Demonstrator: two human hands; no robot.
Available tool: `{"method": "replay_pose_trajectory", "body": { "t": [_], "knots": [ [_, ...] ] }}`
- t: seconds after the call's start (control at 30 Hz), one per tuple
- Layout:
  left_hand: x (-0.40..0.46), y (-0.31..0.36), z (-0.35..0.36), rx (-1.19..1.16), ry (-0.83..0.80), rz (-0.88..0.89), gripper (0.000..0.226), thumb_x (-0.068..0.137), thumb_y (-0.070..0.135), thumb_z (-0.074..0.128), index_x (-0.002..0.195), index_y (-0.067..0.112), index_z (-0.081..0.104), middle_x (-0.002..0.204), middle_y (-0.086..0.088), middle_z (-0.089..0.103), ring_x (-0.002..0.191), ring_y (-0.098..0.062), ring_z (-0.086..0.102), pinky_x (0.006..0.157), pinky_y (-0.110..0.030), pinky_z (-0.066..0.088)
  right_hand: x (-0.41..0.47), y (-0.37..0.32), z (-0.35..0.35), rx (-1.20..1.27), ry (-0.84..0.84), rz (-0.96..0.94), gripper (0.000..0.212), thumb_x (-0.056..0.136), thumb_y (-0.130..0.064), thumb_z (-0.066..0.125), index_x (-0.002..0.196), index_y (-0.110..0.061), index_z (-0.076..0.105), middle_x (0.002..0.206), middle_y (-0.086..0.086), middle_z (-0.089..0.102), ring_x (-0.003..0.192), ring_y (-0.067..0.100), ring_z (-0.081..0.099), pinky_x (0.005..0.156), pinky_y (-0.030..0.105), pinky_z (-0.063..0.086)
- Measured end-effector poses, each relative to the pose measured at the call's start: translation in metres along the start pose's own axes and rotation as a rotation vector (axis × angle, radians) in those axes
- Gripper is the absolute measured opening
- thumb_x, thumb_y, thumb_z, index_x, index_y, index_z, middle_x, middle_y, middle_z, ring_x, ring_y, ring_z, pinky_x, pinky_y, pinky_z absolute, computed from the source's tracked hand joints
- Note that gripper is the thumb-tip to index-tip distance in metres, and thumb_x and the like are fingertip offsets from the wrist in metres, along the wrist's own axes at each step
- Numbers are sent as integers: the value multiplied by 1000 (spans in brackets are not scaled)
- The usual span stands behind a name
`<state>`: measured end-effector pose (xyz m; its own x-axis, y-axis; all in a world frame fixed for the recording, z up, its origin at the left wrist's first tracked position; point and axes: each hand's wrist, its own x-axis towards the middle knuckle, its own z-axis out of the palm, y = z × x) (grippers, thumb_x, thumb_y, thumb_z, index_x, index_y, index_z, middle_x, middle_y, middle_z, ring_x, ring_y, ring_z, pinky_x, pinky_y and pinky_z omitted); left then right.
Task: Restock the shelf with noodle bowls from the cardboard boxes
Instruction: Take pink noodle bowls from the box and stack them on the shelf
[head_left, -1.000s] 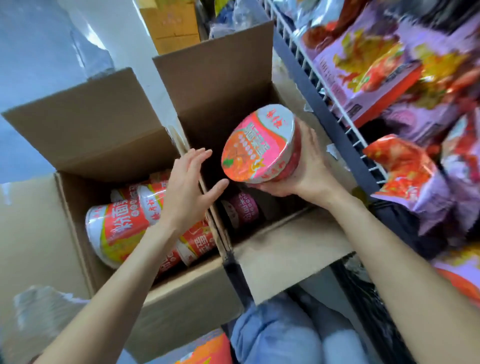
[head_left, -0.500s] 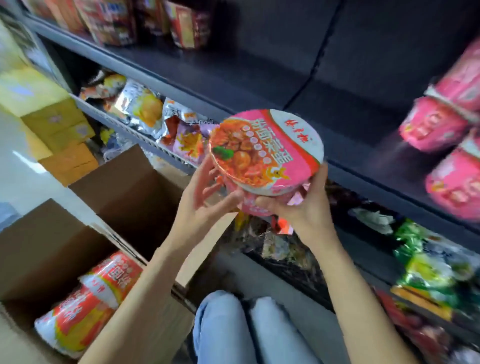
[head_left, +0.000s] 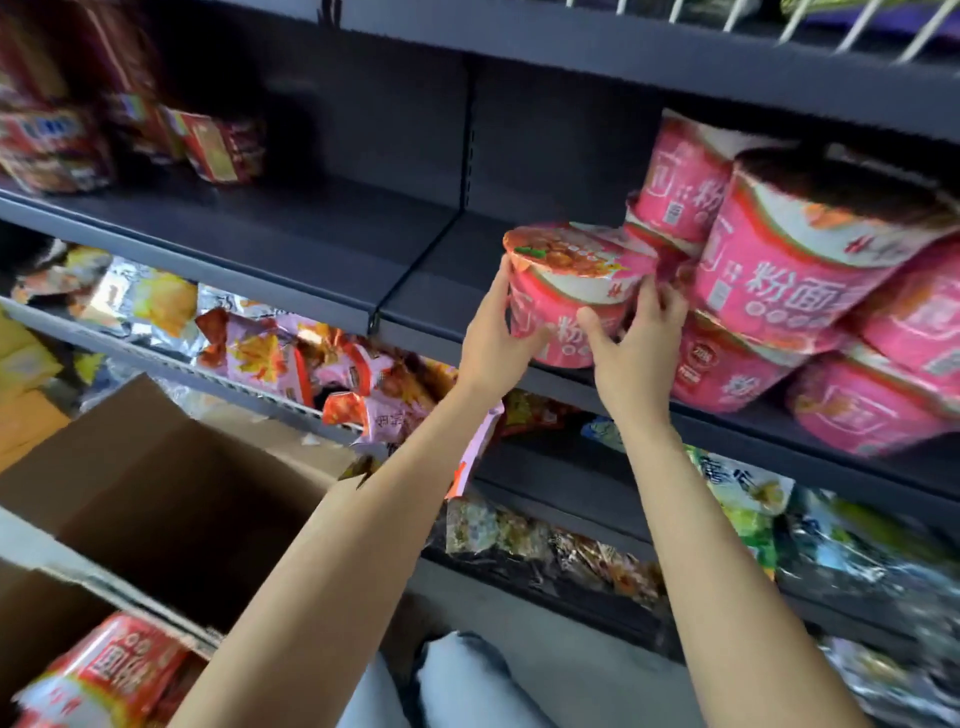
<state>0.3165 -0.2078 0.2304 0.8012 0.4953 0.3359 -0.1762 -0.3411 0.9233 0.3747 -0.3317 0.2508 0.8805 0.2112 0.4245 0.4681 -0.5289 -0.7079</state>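
We see a pink noodle bowl (head_left: 569, 291) held upright between two bare hands at the front edge of the dark shelf (head_left: 322, 249). The left hand (head_left: 491, 338) forms one half of the grip, its fingers curled round the bowl's left wall with the thumb across the front. The right hand (head_left: 631, 348) forms the other half, thumb pressed to the bowl's front and fingers wrapped behind its right side, so that both hands are clamped on the bowl. The bowl's printed lid faces up (slightly tilted toward us), and its base appears level with the shelf's front lip; we cannot tell whether it touches the shelf.

Immediately right of the grip we note a stack of pink bowls (head_left: 810, 291), piled two or three high on the same shelf, the nearest one just beside the right-hand fingers. Left of the grip the shelf board runs bare to a group of red packets (head_left: 208, 145) well away. Below the grip a lower shelf carries snack bags (head_left: 270, 353). Below and left of the forearms stand the open cardboard boxes (head_left: 171, 499), the nearer one containing orange-red noodle bowls (head_left: 104, 675). Beneath the arms we see knees in light jeans (head_left: 457, 680).
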Motion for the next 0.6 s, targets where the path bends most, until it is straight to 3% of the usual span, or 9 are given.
{"method": "replay_pose_trajectory", "body": {
  "t": [0.07, 0.13, 0.2, 0.27, 0.3, 0.4, 0.5, 0.6],
  "knots": [
    [7, -13, 14, 87, 14, -29, 83, 85, 15, 70, 151, 29, 22, 135, 18, 46, 123, -3, 47, 100, -29, 48, -2, 5, 3, -75, 5, 37, 71, 91, -28, 62, 148, -7, 27, 138, 14, 36, 122, 27, 48, 104, 32, 39],
    [15, -17, 25, 174, 52, -91, 82, 86, 22, 69, 151, 34, 20, 136, 3, 44, 115, -14, 55, 94, -38, 52, -9, 8, 5, 8, -5, 43, 73, 92, -21, 62, 151, -10, 20, 138, 13, 38, 115, 22, 55, 99, 33, 47],
    [22, -9, 29, 175, 8, -127, 73, 90, 24, 64, 150, 34, 23, 130, 3, 47, 100, -7, 60, 89, -27, 52, -14, 12, 8, 88, -4, 20, 71, 92, -14, 61, 150, -12, 21, 142, 10, 38, 124, 19, 50, 101, 21, 42],
    [21, 4, 22, 116, -87, -134, 56, 95, 21, 55, 146, 30, 34, 122, 12, 53, 90, 7, 58, 81, -6, 45, -21, 10, 8, 97, 20, -50, 56, 92, -8, 58, 143, -9, 34, 139, 10, 42, 127, 18, 46, 94, 1, 31],
    [16, 8, 14, 122, -119, -118, 48, 97, 20, 52, 143, 27, 40, 123, 13, 55, 92, 9, 57, 81, -3, 41, -25, 7, 10, 95, 42, -103, 47, 92, -7, 56, 136, -8, 42, 132, 10, 47, 122, 18, 49, 89, -2, 30],
    [-12, 2, -19, 310, 7, 31, 35, 97, 22, 50, 132, 22, 54, 129, 8, 58, 113, -4, 55, 94, -19, 44, -39, -6, 21, 103, 29, -233, 26, 91, -7, 55, 116, -9, 57, 111, 4, 58, 101, 17, 57, 80, 5, 33],
    [-52, -22, -69, 444, 196, 142, 29, 95, 23, 48, 120, 19, 62, 112, 11, 67, 104, -4, 60, 89, -22, 46, -54, -23, 49, 151, -180, -273, 19, 92, -10, 54, 110, -13, 62, 101, -1, 67, 91, 11, 61, 76, 4, 36],
    [-101, -55, -136, 641, 325, 101, 26, 91, 24, 49, 109, 20, 67, 95, 17, 68, 88, -1, 60, 87, -26, 42, -74, -41, 91, 137, -498, -347, 16, 94, -14, 53, 103, -17, 66, 94, -5, 70, 83, 9, 63, 74, 21, 48]
  ]
}}
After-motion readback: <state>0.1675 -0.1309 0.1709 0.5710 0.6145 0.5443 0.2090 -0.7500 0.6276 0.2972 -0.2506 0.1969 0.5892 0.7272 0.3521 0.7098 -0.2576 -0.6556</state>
